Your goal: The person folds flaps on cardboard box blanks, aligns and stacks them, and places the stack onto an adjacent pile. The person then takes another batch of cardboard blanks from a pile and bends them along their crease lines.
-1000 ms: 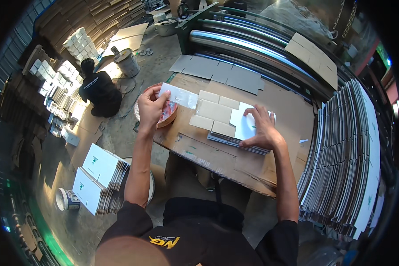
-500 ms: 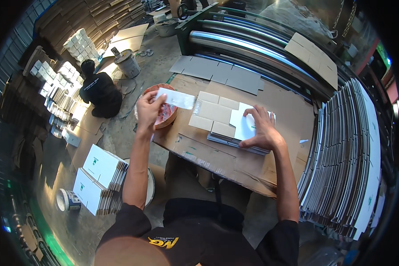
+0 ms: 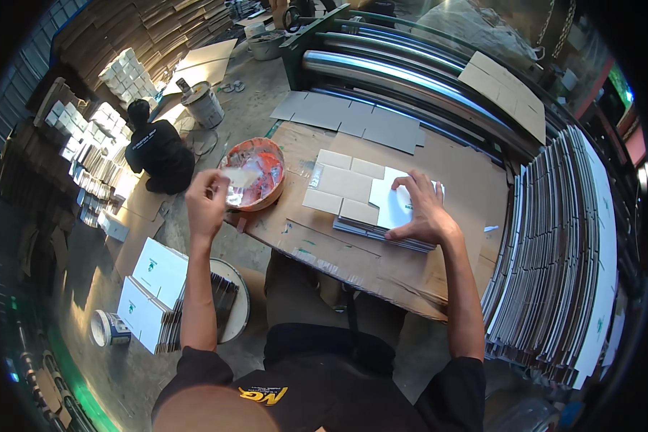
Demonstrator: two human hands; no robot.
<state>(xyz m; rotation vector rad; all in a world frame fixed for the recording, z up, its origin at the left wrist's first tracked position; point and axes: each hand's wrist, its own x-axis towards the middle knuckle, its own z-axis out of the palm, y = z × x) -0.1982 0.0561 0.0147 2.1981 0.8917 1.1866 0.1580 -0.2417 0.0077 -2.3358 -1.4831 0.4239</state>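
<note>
At the far left, stacks of small white boxes [image 3: 86, 144] stand along the floor, and a person in a black shirt [image 3: 158, 151] crouches beside them. Lower down, a pile of flat white cartons [image 3: 155, 288] with small green marks leans by a round stool, with a small white tub [image 3: 108, 329] next to it. The left hand [image 3: 205, 205] is raised just off the counter's left edge, its fingers pinched together; whether it holds anything cannot be told. Just beside it, an orange bowl [image 3: 255, 173] of whitish paste sits on the cardboard-covered counter [image 3: 353, 252]. To the right lies a stack of brown flattened box blanks [image 3: 345, 191]. The right hand [image 3: 425, 212] rests flat, fingers spread, pressing a white sheet [image 3: 392, 205] on that stack. Grey card pieces [image 3: 360, 119] lie behind, and upright rows of flat cartons [image 3: 554, 259] fill the right side.
</note>
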